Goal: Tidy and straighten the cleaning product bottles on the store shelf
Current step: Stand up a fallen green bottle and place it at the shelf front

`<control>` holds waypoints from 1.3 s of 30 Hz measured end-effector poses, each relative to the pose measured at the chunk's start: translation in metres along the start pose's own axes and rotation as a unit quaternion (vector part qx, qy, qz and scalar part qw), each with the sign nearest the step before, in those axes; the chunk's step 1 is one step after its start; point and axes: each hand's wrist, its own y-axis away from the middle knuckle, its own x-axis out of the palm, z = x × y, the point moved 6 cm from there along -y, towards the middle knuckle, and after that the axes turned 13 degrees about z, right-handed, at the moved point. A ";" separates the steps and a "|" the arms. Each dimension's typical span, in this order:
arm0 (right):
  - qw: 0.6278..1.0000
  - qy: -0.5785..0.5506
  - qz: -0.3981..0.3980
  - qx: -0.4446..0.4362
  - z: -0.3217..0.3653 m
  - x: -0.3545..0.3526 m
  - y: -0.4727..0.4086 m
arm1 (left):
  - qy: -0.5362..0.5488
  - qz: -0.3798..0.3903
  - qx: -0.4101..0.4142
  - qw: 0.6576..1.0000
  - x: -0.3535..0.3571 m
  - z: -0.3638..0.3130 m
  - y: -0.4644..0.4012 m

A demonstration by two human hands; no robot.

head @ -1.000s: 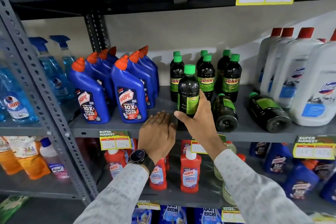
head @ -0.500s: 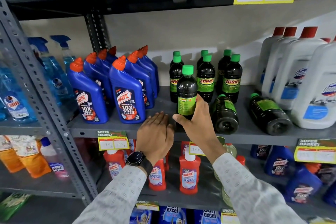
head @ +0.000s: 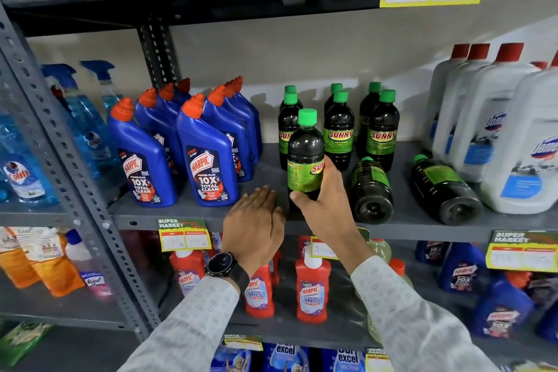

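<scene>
Grey shelf crowded: blue Harpic bottles left in two rows, upright Sunny bottles at back centre, white jugs far right. Two dark bottles lying on their sides, bases toward camera: one just right of the held bottle, another further right beside the white jugs. Held Sunny bottle upright near shelf front, green cap up, label turned partly right. Right hand wrapped round its lower half, thumb across the near left side, fingers curled over the right side covering part of label. Left hand flat, palm down on shelf edge just left of bottle, fingers spread, gripping nothing, watch on wrist. Both forearms reaching up and forward.
</scene>
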 end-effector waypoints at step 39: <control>0.987 0.157 -0.022 -0.011 0.049 -0.026 0.026 | -0.018 0.058 -0.002 0.998 -0.004 -0.003 -0.009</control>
